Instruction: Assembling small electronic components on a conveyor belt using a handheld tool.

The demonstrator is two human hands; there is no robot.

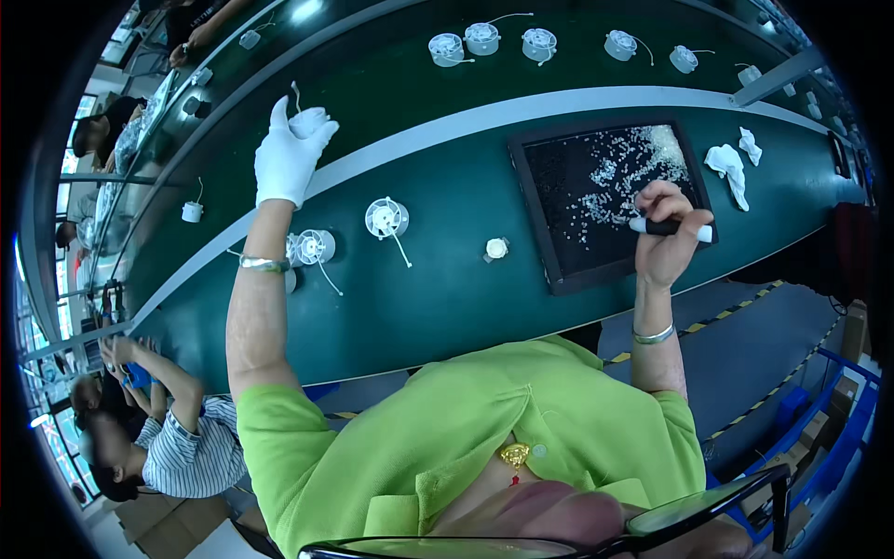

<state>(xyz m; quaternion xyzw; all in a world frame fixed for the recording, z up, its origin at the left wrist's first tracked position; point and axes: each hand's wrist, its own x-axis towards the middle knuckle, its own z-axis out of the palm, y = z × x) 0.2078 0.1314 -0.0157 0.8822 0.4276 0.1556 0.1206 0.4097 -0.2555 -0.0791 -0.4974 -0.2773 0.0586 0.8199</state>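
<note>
My left hand (287, 158), in a white glove, is raised over the dark green strip beyond the pale rail. It is closed round a small white fan (312, 119), mostly hidden by the fingers, with a thin wire sticking up. My right hand (666, 244) is bare-skinned, with bent fingers, over the right side of a black tray (557, 275). Across its fingers shows a short dark piece (663, 226) with white at both ends; whether this is a tool or finger covers I cannot make out. Tiny clear-white pieces (610, 182) are scattered in the tray.
White wired fans stand near my left forearm (317, 246) and farther right (386, 219). A small cream-coloured part (496, 249) lies mid-table. Several fans (538, 44) line the far strip. A crumpled white glove (728, 172) lies right of the tray. A person in stripes (191, 447) sits at left.
</note>
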